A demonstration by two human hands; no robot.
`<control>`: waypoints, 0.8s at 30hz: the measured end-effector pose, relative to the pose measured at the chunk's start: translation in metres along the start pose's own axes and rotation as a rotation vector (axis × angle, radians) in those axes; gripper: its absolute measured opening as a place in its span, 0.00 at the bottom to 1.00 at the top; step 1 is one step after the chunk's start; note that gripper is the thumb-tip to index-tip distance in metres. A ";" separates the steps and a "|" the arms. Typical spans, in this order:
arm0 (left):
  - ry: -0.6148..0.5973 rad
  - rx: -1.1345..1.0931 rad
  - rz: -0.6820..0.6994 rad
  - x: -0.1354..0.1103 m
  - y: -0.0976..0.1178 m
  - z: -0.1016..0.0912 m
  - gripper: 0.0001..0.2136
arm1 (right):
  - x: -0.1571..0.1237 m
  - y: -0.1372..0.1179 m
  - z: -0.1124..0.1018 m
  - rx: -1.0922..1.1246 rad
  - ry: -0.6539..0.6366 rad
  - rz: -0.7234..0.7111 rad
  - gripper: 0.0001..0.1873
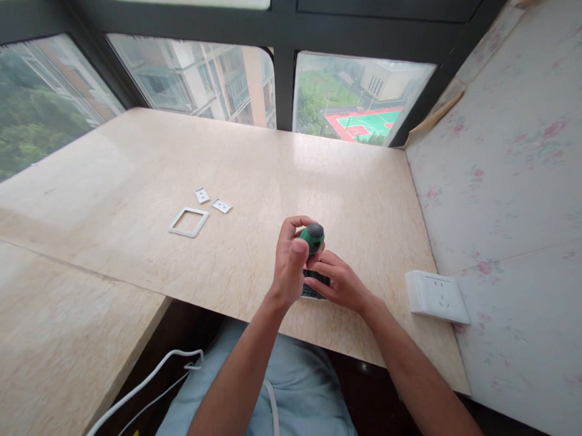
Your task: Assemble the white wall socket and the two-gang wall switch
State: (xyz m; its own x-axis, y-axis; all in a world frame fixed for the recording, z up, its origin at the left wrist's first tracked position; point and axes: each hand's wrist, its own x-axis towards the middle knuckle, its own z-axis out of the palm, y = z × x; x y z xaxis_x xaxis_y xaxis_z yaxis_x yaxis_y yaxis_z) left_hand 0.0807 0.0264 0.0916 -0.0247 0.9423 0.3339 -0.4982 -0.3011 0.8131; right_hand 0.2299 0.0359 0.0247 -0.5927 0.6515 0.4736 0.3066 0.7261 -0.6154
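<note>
My left hand (288, 264) is closed around a screwdriver (312, 238) with a green and black handle. The handle's dark end points up toward me, and its shaft is hidden behind my hands. Beneath both hands lies a dark, ribbed part with a white edge (316, 291), probably the back of a wall socket, near the front edge of the counter. My right hand (341, 282) is bent over this part, fingers and thumb closed on it just below the screwdriver handle. Its fingertips are partly hidden.
On the marble-look counter (121, 182), left of my hands, lie a white square frame (188, 212) and two small white socket covers (201, 195) (222, 206). A white socket (438, 296) sits against the flowered wall at right. White cables (147, 375) hang at lower left.
</note>
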 end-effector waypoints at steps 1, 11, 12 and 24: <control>-0.026 -0.003 0.016 -0.001 -0.002 -0.001 0.24 | 0.000 0.000 0.000 0.006 -0.003 -0.001 0.10; -0.079 -0.013 -0.047 0.006 0.008 -0.014 0.27 | -0.004 0.004 -0.001 0.025 -0.014 0.003 0.16; -0.066 -0.058 -0.079 0.008 0.009 -0.014 0.27 | -0.004 0.004 -0.002 0.033 -0.029 0.001 0.19; -0.162 -0.177 -0.079 0.012 0.010 -0.021 0.26 | -0.006 0.008 -0.002 0.069 -0.149 0.039 0.32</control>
State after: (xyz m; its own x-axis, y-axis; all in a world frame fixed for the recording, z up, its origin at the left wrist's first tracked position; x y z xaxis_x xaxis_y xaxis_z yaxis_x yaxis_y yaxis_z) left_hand 0.0572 0.0378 0.0943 0.1526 0.9219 0.3560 -0.6375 -0.1834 0.7483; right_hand 0.2370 0.0383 0.0185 -0.6867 0.6357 0.3526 0.2830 0.6806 -0.6758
